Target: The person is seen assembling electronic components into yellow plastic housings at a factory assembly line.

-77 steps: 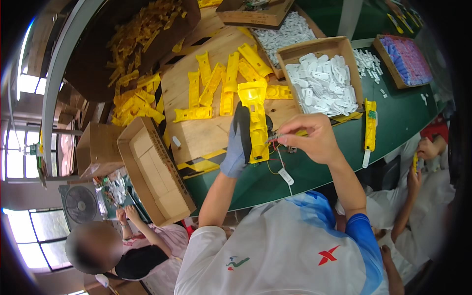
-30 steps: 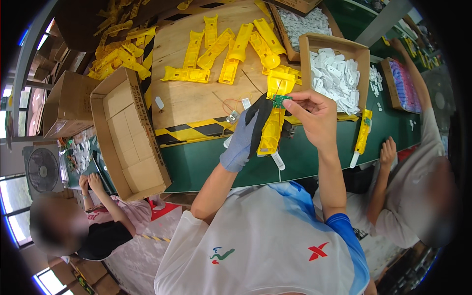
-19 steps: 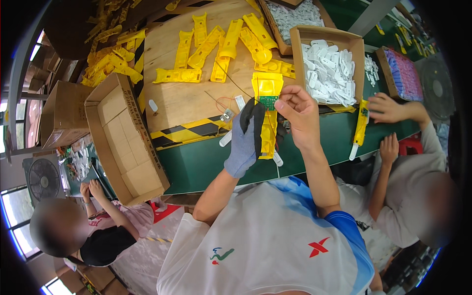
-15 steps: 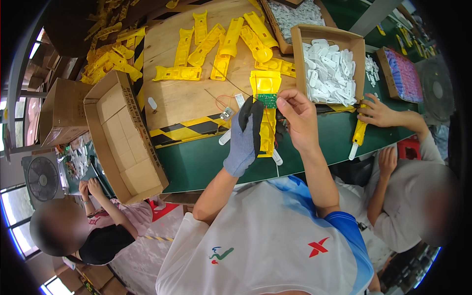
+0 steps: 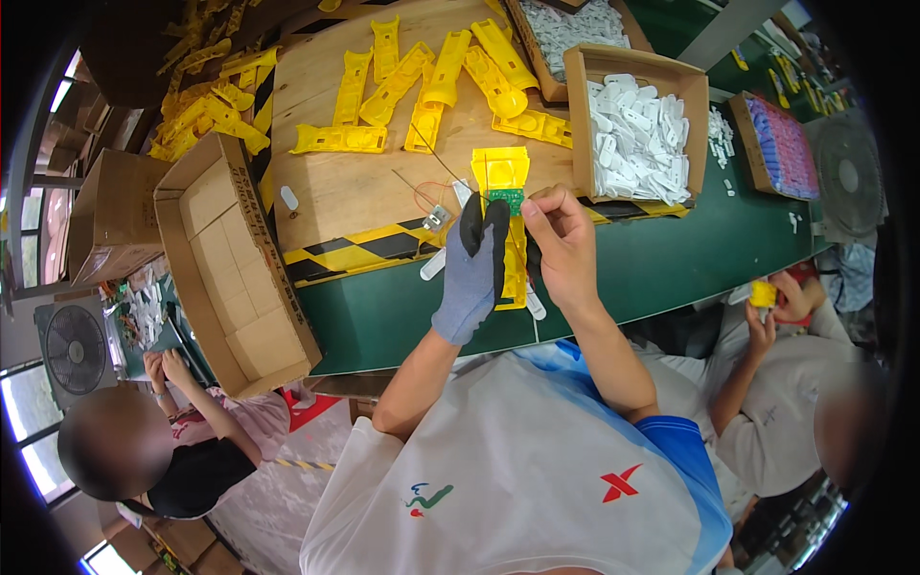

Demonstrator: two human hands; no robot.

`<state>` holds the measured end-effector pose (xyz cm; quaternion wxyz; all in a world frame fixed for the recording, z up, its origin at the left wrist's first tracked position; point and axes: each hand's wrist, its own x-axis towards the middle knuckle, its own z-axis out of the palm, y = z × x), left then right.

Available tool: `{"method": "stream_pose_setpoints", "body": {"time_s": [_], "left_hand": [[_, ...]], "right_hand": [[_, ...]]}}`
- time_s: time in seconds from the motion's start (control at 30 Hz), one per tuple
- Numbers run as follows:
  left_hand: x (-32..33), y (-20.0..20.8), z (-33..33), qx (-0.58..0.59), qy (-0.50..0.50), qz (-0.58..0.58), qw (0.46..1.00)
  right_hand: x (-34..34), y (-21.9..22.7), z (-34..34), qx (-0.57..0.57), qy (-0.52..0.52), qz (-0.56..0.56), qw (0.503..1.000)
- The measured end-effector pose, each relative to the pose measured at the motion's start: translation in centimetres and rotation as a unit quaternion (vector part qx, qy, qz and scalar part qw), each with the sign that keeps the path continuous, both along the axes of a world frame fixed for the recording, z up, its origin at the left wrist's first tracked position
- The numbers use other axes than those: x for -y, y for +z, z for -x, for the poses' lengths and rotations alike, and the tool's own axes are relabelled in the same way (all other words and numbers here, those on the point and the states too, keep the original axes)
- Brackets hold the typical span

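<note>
My left hand [image 5: 470, 268], in a grey-blue glove with black fingers, is closed around a long yellow plastic half-shell [image 5: 500, 168]. A small green circuit board [image 5: 506, 199] lies across the shell's middle, beside the gloved fingertips. My bare right hand [image 5: 563, 240] pinches at the board's right edge; whether it grips the board or a thin wire there is hard to see. Thin wires rise from the board's left side. Left of the glove, a small metal part [image 5: 436, 218] with red wires rests on the striped table edge. A white strip [image 5: 535, 303] shows beside the shell's lower end.
Several yellow half-shells [image 5: 398, 86] lie on the wooden board [image 5: 326, 192]. A carton of white plastic pieces [image 5: 637, 139] stands right, an open cardboard box [image 5: 240, 278] left. Yellow parts [image 5: 206, 115] are heaped far left. Co-workers sit on both sides; the right one holds a yellow piece [image 5: 763, 293].
Both my hands stay on the shell and board, the right fingertips a little closer to the board's edge. The right co-worker has drawn a yellow piece from the table towards their body.
</note>
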<state>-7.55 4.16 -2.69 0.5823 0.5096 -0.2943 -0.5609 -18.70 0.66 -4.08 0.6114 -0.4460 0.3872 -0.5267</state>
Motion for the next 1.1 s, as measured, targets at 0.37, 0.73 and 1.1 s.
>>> {"method": "stream_pose_setpoints", "body": {"time_s": [0.37, 0.73, 1.1], "left_hand": [[-1.2, -4.1, 0.2, -0.088, -0.016, -0.054, 0.995], [-2.3, -5.1, -0.6, -0.032, -0.018, -0.034, 0.999], [-2.4, -2.8, 0.5, -0.068, 0.007, 0.041, 0.997]], "right_hand": [[-0.8, -1.5, 1.2, 0.000, 0.046, -0.041, 0.998], [9.3, 0.0, 12.9, -0.503, -0.122, 0.244, 0.820], [10.3, 0.5, 8.3, -0.531, -0.152, 0.113, 0.826]]}}
